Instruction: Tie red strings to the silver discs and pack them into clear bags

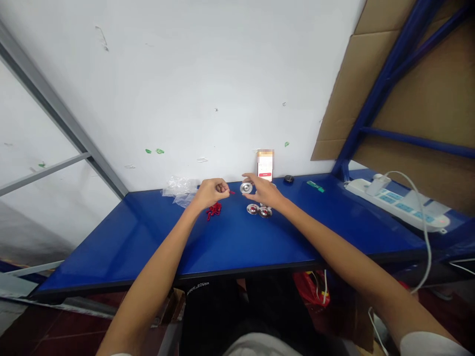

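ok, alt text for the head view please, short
Two bare hands work over a blue table: the right hand holds a small silver disc, the left hand pinches a tiny red piece. More red pieces and two more discs lie nearby; a phone leans against the white wall.

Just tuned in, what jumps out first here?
A bright blue table fills the middle, against a white wall. Over it, the right hand holds a silver disc, and the left hand pinches a small red piece, above a pile of red pieces.
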`<state>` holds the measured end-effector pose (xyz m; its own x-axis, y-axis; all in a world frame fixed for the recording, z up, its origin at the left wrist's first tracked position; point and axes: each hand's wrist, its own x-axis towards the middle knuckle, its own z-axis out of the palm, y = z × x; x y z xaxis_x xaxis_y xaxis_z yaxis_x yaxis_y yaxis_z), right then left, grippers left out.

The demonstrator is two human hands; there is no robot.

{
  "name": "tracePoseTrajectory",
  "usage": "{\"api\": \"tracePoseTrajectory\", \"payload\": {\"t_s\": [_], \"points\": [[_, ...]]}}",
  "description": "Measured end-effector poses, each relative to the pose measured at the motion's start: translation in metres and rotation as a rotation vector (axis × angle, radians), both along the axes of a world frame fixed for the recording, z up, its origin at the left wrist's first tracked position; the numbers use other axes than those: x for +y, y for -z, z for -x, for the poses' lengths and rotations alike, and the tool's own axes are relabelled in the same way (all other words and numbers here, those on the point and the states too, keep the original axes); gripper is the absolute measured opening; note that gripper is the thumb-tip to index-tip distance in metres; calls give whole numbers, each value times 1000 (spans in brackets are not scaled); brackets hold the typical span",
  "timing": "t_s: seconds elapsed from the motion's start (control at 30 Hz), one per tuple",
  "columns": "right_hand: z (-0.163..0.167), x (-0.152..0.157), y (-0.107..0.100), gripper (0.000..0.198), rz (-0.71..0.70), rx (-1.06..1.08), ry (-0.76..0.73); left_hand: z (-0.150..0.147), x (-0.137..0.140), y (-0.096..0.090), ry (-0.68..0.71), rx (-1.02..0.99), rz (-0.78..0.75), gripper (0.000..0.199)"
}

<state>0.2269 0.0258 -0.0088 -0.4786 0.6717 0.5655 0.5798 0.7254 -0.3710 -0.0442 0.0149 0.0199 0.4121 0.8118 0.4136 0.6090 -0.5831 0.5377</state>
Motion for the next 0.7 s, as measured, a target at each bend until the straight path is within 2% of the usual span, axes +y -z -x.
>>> {"api": "tracePoseTrajectory", "payload": {"t_s": [0.1,0.17,0.3,0.47,0.7], "points": [[-32,19,-6,59,81,103,18,22,9,-3,13,184,204,9],[-57,32,-7,46,119,90,48,32,13,-3,-12,268,295,10],[-97,52,-2,50,272,18,151,40,14,-5,-48,350,384,17],[-110,64,14,54,444,-1,125,35,12,-8,-132,346,298,23],[-112,71,21,60,441,-81,141,30,11,-6,-185,345,198,26]]}}
